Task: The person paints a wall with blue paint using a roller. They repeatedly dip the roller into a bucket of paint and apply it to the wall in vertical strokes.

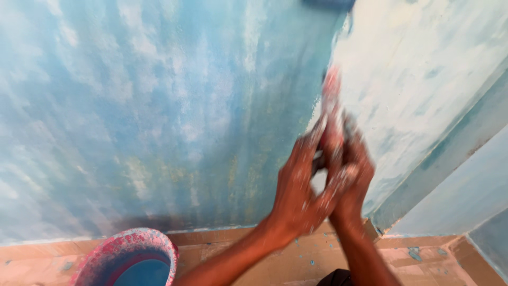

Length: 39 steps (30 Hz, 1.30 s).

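Both my hands are clasped together around the red, paint-spattered handle (332,90) of a paint roller. My left hand (300,185) wraps it from the left, my right hand (353,169) from the right. The handle rises to a blue roller head (328,4) at the top edge, mostly out of view, against the wall. The wall left of the handle (159,116) is streaked blue; the wall to its right (418,69) is pale white with little blue. The hands and handle are blurred by motion.
A round bucket (161,246) with a pink-spattered rim and blue paint inside stands on the tan floor at the lower left. A blue skirting band (455,137) runs diagonally along the right wall. The floor (296,259) carries blue paint drops.
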### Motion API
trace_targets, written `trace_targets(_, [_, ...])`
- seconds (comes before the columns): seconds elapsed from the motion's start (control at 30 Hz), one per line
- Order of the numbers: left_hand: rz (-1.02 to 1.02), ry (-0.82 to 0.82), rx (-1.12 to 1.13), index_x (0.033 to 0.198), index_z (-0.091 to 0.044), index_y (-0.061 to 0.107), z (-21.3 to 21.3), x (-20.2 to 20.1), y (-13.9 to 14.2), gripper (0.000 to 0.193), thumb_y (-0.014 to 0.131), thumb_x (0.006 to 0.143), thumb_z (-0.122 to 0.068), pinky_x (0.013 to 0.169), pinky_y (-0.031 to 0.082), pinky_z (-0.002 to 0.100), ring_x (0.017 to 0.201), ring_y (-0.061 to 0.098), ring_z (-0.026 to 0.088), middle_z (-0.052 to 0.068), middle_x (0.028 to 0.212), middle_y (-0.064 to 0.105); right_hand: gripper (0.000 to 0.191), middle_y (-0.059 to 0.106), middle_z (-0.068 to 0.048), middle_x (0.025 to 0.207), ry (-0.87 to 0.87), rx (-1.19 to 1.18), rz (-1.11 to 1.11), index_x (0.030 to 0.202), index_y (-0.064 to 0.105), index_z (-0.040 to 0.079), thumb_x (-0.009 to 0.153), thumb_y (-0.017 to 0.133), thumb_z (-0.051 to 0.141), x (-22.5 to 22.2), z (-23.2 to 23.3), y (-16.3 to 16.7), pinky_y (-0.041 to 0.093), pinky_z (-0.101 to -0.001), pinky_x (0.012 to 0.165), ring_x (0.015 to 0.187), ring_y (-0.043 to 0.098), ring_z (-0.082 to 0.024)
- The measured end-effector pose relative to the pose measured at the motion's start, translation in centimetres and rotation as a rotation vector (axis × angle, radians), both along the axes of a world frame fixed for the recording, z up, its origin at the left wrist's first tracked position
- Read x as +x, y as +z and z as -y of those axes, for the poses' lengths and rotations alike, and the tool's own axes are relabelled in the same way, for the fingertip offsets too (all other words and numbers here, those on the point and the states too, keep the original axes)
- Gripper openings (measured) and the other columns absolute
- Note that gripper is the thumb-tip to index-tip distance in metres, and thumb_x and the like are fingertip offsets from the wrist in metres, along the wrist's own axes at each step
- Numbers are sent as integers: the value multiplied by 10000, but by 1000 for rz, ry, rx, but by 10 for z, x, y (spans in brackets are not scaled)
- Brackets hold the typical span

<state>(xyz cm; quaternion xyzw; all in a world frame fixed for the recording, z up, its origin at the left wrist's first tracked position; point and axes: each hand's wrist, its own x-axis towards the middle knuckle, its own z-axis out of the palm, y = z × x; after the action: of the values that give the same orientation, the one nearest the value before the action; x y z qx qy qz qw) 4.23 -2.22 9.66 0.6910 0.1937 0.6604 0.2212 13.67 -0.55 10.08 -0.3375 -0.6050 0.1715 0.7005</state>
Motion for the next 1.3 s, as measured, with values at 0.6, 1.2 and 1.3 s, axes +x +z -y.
trace_targets(0.6, [20, -99, -123, 1632, 0, 297, 28, -8, -28, 752, 676, 1027, -237, 1010, 572, 431, 1286, 670, 366, 251, 1453, 518, 596, 725, -93, 942, 19, -110, -1, 1522, 456, -7, 1000, 598, 243, 0, 22, -36, 552, -288, 519, 645, 657, -112])
trace_targets(1.2, [-12, 51, 108, 1665, -43, 298, -33, -6, 51, 808, 630, 1035, -425, 949, 614, 402, 1202, 729, 350, 256, 1474, 538, 519, 703, -91, 1054, 243, 204, -10, 1546, 504, -30, 1123, 624, 245, 0, -26, 65, 536, -274, 594, 769, 639, -102])
trace_targets(1.3, [-17, 26, 38, 1654, -42, 278, -15, -8, 30, 825, 614, 1016, -443, 930, 607, 408, 1170, 726, 358, 272, 1481, 524, 535, 727, -71, 1008, 21, 52, 52, 1517, 495, -5, 1063, 612, 253, -3, -10, 45, 555, -257, 544, 713, 646, -79])
